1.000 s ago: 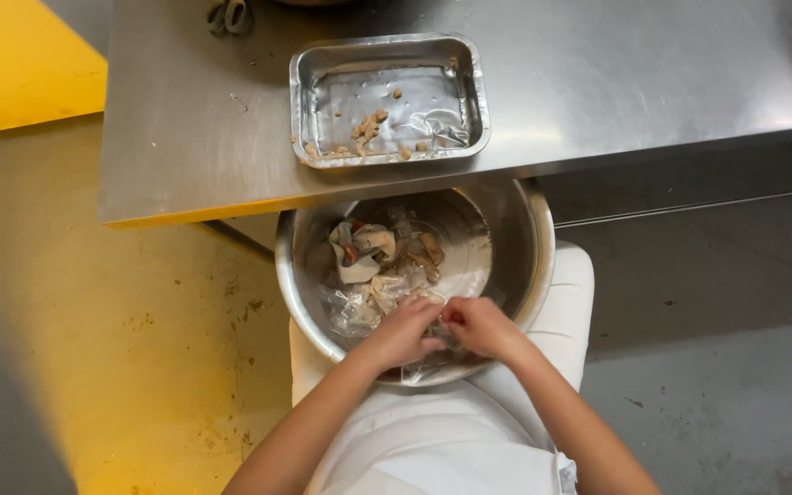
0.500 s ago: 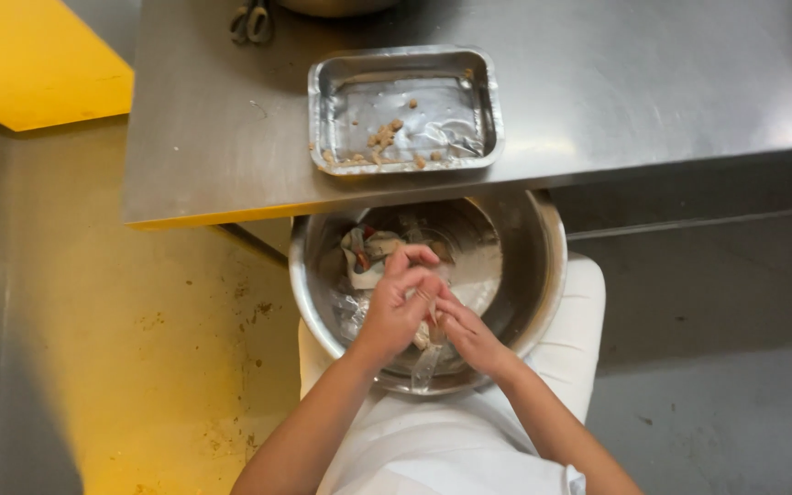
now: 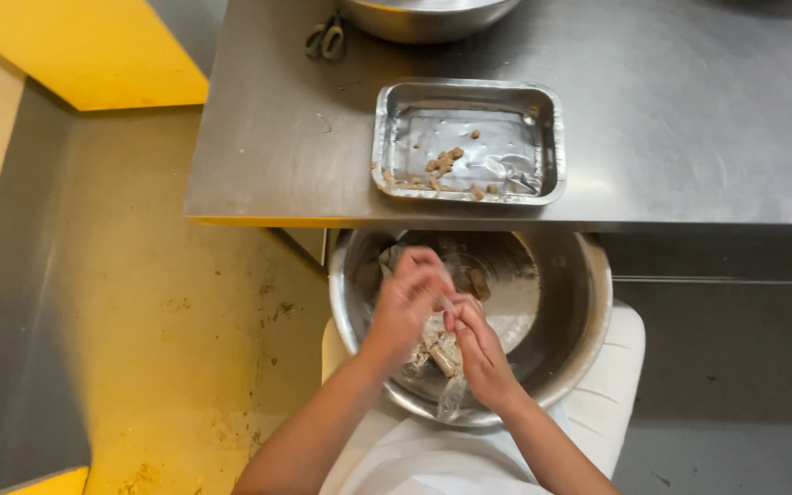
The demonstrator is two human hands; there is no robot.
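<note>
Both my hands work over a large steel bowl point(image 3: 579, 302) that rests on a white stool point(image 3: 621, 385) in front of my lap. My left hand point(image 3: 407, 298) and my right hand point(image 3: 474, 344) together grip a clear plastic wrapper point(image 3: 442, 362) with a brownish food piece inside it. More wrapped pieces and torn wrappers lie in the bowl behind my hands, partly hidden. On the steel table point(image 3: 689, 119) above the bowl sits a rectangular steel tray point(image 3: 543, 137) with several small brown pieces in it.
A pair of scissors point(image 3: 326, 38) lies at the table's far edge beside a second steel bowl point(image 3: 428, 16). The floor to the left is yellow and stained, with grey strips beside it. The table edge overhangs the bowl's far rim.
The view has tilted up, showing more of the table. My hands have stayed together over the bowl, shifting slightly while working the wrapper.
</note>
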